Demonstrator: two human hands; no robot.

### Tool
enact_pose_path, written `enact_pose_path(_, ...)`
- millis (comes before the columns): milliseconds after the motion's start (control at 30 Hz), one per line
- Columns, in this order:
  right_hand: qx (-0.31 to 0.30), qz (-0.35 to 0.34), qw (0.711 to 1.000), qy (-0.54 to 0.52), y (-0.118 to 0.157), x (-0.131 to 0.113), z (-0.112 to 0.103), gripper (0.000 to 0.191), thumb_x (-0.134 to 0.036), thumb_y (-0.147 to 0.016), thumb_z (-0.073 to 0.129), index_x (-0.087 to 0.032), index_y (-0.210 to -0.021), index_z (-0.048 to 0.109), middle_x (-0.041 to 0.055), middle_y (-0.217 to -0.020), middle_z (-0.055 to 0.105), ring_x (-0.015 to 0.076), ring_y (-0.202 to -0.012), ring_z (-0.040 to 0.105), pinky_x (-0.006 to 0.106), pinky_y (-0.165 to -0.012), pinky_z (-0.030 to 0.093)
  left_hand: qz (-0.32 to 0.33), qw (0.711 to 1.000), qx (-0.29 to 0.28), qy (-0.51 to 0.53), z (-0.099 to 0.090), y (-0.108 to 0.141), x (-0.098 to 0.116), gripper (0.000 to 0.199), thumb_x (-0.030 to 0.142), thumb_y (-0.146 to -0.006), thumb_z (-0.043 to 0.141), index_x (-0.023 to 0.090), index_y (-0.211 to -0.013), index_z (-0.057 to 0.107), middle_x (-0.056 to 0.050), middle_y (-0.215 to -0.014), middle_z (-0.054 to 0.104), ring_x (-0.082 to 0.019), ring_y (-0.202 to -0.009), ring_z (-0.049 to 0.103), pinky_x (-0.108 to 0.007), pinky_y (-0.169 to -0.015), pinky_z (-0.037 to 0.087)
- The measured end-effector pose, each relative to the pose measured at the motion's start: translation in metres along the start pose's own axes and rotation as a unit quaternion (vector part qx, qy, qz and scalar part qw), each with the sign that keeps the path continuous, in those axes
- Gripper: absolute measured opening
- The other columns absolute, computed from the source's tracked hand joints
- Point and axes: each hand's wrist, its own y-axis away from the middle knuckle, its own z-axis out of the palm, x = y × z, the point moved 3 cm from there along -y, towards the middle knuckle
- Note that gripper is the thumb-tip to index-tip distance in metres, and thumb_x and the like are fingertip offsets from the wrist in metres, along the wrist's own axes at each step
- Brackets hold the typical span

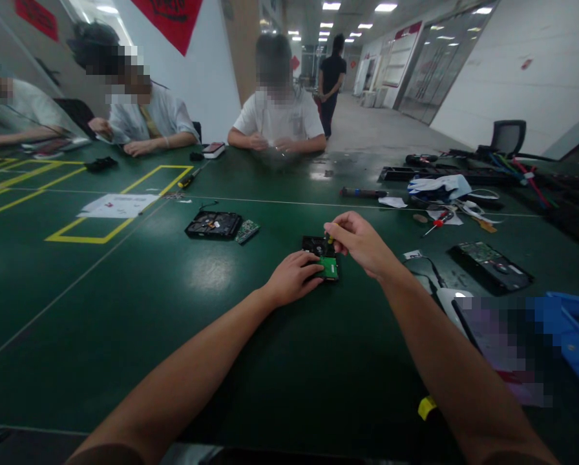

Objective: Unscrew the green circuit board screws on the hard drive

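A small black hard drive point(313, 245) with a green circuit board point(330, 267) lies on the dark green table point(173, 336), in front of me. My left hand point(295, 276) rests on the drive's left and near part, its fingers spread over the board's edge. Above the drive's far right corner, my right hand point(355, 240) pinches a small tool point(329, 237) with a yellowish part, most of it hidden by the fingers. The tool points down at the drive.
An opened drive point(214, 224) and a loose circuit board point(247, 231) lie to the left. Another drive point(490, 266), a red-tipped screwdriver point(437, 223), cables and a blue bin point(578, 336) are at the right. People sit across the table.
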Motion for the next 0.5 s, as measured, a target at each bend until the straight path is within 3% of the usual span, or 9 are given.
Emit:
enact_pose_path(200,0.0,-0.022,0.999,0.05,-0.0032,-0.0016,-0.008,0.022,-0.039,-0.096,0.056,-0.024,-0.105,0.068,0.005,-0.103,0.07,0.0113,-0.061,0.055,0.028,-0.052,0.039,-0.004,1.0,-0.007,0.001,0.0001,0.0,-0.0004,0.033,0.04,-0.099,0.061,0.023,-0.125,0.069,-0.011,-0.132,0.064,-0.029,-0.127,0.059,-0.052,-0.112,0.048)
enact_pose_path(367,-0.011,-0.009,0.999,0.044,-0.0026,-0.0007,-0.0063,0.028,-0.042,-0.099,0.053,-0.023,-0.11,0.07,0.0072,-0.108,0.071,0.0135,-0.066,0.06,0.03,-0.06,0.048,-0.002,1.0,-0.004,0.006,-0.0003,0.0,-0.0008,0.033,0.04,-0.098,0.062,0.023,-0.126,0.069,-0.011,-0.131,0.064,-0.029,-0.127,0.059,-0.052,-0.111,0.049)
enact_pose_path(500,-0.025,-0.042,0.994,0.099,-0.0003,-0.0026,-0.0041,0.03,-0.04,-0.101,0.049,-0.025,-0.119,0.068,0.007,-0.115,0.072,0.0152,-0.071,0.061,0.033,-0.068,0.052,0.001,1.0,0.0,0.006,0.0,0.0,-0.0003,0.032,0.04,-0.099,0.062,0.022,-0.125,0.069,-0.012,-0.13,0.064,-0.029,-0.126,0.059,-0.052,-0.11,0.05)
